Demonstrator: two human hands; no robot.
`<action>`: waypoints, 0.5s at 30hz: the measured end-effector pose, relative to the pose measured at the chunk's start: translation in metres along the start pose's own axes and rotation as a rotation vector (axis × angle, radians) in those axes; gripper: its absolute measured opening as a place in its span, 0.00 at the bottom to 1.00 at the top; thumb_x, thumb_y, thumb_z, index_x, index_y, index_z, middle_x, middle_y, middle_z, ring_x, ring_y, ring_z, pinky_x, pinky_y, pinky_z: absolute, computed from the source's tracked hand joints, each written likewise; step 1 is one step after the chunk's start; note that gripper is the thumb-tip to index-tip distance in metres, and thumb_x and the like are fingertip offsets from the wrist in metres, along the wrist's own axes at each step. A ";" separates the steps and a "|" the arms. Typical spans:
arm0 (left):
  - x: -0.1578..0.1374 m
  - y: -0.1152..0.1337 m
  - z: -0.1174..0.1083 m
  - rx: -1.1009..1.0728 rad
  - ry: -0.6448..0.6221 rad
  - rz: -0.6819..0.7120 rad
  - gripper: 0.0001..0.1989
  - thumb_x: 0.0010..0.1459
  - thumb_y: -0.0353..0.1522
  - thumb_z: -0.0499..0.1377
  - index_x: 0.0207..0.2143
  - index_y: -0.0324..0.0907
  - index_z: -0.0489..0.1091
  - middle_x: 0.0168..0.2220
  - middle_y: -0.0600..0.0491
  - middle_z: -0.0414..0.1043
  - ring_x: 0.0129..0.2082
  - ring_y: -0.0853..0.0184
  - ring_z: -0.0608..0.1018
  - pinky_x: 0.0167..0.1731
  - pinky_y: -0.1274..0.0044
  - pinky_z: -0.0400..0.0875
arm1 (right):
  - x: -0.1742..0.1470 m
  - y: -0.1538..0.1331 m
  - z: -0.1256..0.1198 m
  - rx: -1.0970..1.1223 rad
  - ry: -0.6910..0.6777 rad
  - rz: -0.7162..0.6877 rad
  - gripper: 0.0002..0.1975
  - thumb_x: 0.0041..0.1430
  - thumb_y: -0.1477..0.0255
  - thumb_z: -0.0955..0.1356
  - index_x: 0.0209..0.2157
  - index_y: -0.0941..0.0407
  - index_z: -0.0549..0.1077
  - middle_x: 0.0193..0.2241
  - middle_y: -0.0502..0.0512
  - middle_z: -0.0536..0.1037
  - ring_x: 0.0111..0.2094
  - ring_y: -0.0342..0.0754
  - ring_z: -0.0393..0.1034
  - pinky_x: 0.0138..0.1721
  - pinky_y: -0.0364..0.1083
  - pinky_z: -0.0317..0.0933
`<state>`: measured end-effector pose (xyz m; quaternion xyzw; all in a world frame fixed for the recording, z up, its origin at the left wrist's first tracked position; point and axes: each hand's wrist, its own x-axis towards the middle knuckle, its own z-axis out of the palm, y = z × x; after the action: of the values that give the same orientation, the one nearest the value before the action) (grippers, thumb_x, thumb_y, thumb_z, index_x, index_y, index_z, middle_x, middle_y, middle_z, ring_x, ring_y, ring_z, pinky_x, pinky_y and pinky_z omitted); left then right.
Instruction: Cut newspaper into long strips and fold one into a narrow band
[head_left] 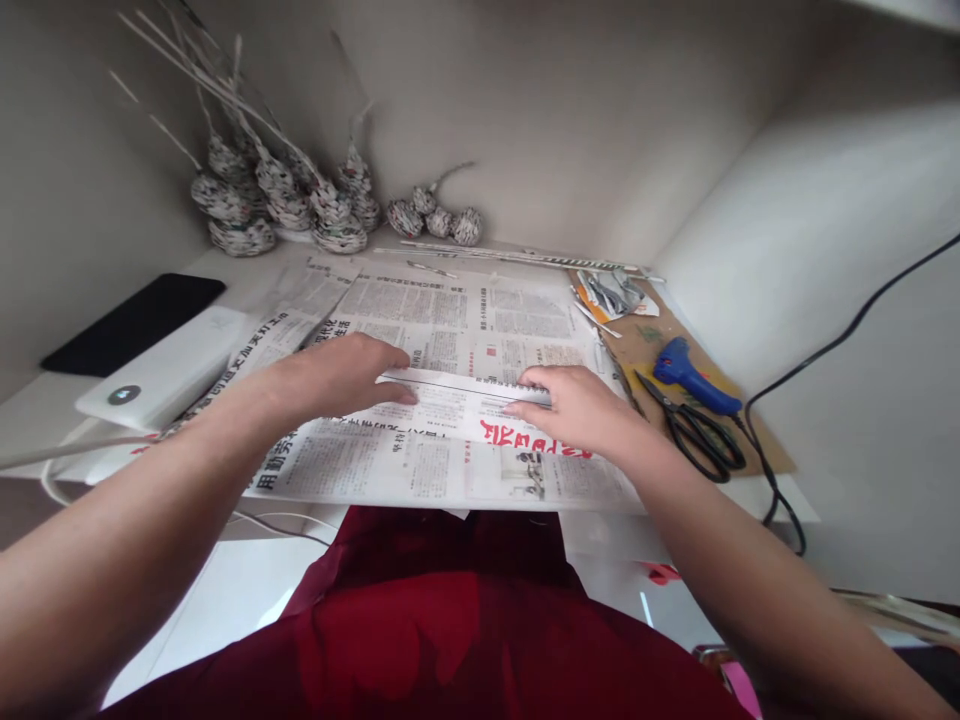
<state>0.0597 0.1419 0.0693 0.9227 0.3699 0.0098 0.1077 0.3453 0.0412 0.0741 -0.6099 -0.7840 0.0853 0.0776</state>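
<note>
A long, narrow strip of folded newspaper (pixel 463 388), white with a dark line along it, stretches between my two hands. My left hand (pixel 358 375) grips its left end, with thumb below and fingers above. At the right end my right hand (pixel 574 405) has it in the same way, between thumb and fingers. Beneath the strip, newspaper sheets (pixel 420 300) with black print and some red characters lie flat on the white table. Part of the strip's ends is hidden by my fingers.
Several woven paper gourds (pixel 337 220) and small woven balls (pixel 468 226) stand along the back wall. Thin paper rods (pixel 517 253) lie before them. At right, a blue glue gun (pixel 694 375) and black scissors (pixel 701 440) rest on cardboard (pixel 765 450). A white power bank (pixel 165 365) and black phone (pixel 135 322) lie left.
</note>
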 end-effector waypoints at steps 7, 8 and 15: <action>0.012 0.036 0.029 0.109 0.170 0.035 0.17 0.66 0.46 0.56 0.38 0.41 0.73 0.35 0.46 0.79 0.34 0.58 0.80 0.34 0.71 0.68 | 0.024 -0.035 0.031 -0.035 0.077 -0.057 0.10 0.66 0.63 0.70 0.41 0.55 0.74 0.37 0.57 0.80 0.36 0.52 0.73 0.33 0.48 0.58; 0.009 0.034 0.034 0.145 0.209 0.082 0.18 0.67 0.46 0.55 0.38 0.41 0.72 0.35 0.46 0.79 0.34 0.58 0.79 0.36 0.70 0.69 | 0.024 -0.035 0.034 -0.044 0.086 -0.067 0.10 0.67 0.63 0.69 0.42 0.55 0.74 0.38 0.58 0.80 0.37 0.53 0.73 0.34 0.49 0.59; -0.027 -0.021 0.035 0.151 0.297 0.149 0.22 0.70 0.48 0.48 0.36 0.44 0.72 0.33 0.48 0.76 0.35 0.58 0.77 0.37 0.68 0.69 | -0.015 0.017 0.039 -0.091 0.215 -0.161 0.10 0.71 0.64 0.66 0.38 0.55 0.73 0.37 0.60 0.80 0.41 0.55 0.72 0.42 0.51 0.63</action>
<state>0.0288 0.1313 0.0322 0.9415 0.3119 0.1260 -0.0188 0.3565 0.0297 0.0323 -0.5534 -0.8208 -0.0223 0.1399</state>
